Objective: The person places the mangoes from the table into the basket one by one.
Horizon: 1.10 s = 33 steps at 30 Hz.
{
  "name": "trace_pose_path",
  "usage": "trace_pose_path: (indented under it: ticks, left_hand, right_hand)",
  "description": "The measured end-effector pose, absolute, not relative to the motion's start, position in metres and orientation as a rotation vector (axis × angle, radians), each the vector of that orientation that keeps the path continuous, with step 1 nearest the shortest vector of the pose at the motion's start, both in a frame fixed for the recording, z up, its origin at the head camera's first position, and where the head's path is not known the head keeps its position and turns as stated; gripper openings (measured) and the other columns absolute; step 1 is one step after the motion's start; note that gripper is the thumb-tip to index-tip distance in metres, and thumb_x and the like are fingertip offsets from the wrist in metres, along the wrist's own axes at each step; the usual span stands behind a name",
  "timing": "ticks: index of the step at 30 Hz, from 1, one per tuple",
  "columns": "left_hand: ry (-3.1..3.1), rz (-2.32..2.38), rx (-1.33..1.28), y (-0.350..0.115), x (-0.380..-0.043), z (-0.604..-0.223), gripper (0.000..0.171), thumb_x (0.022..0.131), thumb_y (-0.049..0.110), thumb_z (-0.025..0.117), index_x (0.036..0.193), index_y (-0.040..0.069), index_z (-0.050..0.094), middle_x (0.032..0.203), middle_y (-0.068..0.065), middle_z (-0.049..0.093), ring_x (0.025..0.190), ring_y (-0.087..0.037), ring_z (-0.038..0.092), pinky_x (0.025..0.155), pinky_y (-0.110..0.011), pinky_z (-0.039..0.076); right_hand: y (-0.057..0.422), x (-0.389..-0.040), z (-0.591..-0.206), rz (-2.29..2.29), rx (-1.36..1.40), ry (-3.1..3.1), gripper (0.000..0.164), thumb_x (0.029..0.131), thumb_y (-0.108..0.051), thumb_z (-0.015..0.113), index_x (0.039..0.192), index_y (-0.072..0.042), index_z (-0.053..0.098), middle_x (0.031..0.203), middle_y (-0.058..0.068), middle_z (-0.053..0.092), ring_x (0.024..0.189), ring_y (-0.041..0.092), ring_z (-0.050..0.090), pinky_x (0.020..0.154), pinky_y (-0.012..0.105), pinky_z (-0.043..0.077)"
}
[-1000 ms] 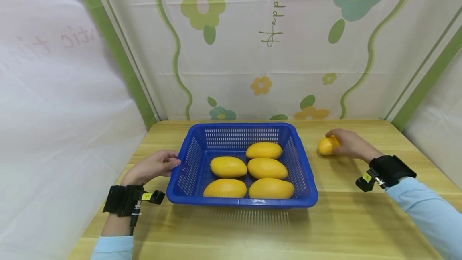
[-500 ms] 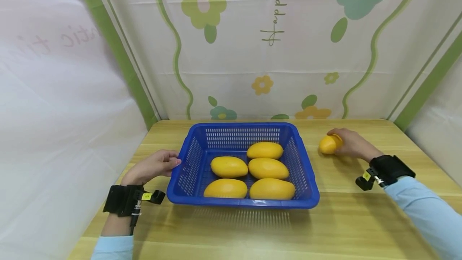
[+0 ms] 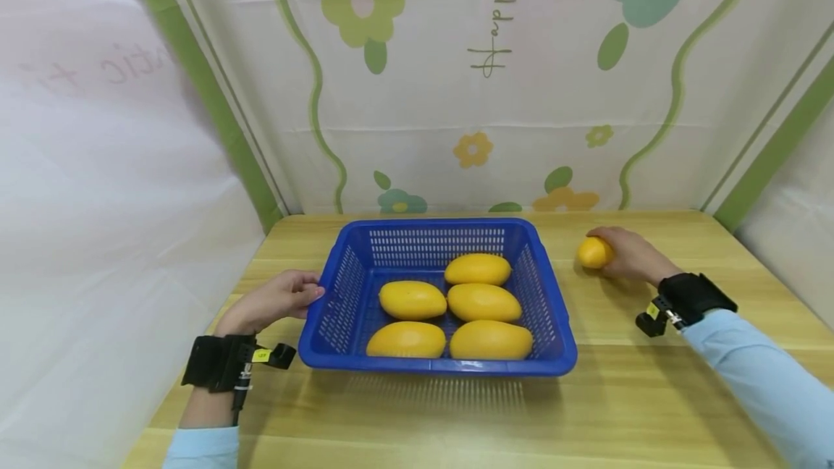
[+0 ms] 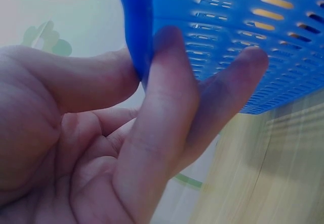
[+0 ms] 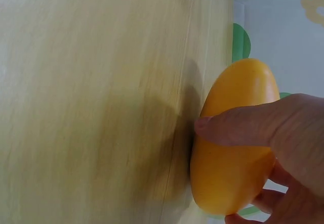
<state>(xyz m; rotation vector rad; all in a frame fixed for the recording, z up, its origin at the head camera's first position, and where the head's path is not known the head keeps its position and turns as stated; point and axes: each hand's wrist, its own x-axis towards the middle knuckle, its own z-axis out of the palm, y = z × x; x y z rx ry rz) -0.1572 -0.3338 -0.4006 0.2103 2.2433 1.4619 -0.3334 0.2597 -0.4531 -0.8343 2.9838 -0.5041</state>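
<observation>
A blue plastic basket [image 3: 438, 365] with slotted walls stands mid-table, several yellow mangoes [image 3: 483, 303] lying in it. At its left side my left hand [image 3: 276, 301] pinches the rim; in the left wrist view the thumb is on one side of the rim [image 4: 139, 31] and two fingers lie against the slotted outer wall. Right of the basket, my right hand [image 3: 630, 255] grips a single mango [image 3: 594, 252]. The right wrist view shows the thumb across this mango [image 5: 228, 173], with fingers on its far side, close to the tabletop.
The pale wooden table [image 3: 417, 425] reaches back to a white curtain [image 3: 423, 78] printed with flowers. More white curtain with green stripes [image 3: 215, 93] closes in the left and right sides. A black camera strap [image 3: 697, 299] sits on each wrist.
The right hand stays on its mango, which has turned a little so that its end faces the head camera more. The left hand keeps its place on the rim. The head view has shifted slightly.
</observation>
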Motion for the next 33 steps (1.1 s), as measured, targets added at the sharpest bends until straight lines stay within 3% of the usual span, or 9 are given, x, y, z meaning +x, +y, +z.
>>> trace_pose_path:
  ticks: [13,21,33]
  left_hand:
    - [2.246,1.473,0.213,-0.334,-0.157,-0.402,0.038,0.107,0.017,0.045,0.128,-0.014,0.048,0.109,-0.012,0.067,0.096,-0.021,0.072,0.09,-0.036,0.061]
    - [2.248,1.463,0.227,-0.333,-0.158,-0.403,0.038,0.108,0.017,0.044,0.129,-0.014,0.048,0.11,-0.014,0.067,0.096,-0.021,0.072,0.09,-0.037,0.061]
    - [2.244,1.473,0.19,-0.333,-0.158,-0.401,0.036,0.107,0.015,0.044,0.129,-0.014,0.047,0.108,-0.012,0.068,0.095,-0.02,0.072,0.089,-0.036,0.062]
  right_hand:
    - [0.261,-0.34,-0.457,-0.513,-0.788,2.991,0.067,0.073,-0.002,0.081,0.131,0.011,0.05,0.125,0.041,0.05,0.111,0.055,0.051,0.095,0.07,0.043]
    - [0.263,-0.336,-0.458,-0.545,-0.74,3.016,0.07,0.082,-0.011,0.077,0.137,0.015,0.042,0.126,0.042,0.049,0.109,0.053,0.053,0.095,0.069,0.045]
    - [0.254,-0.325,-0.448,-0.753,-0.609,3.013,0.074,0.089,-0.022,0.073,0.136,0.012,0.027,0.108,0.035,0.057,0.086,0.038,0.057,0.077,0.047,0.053]
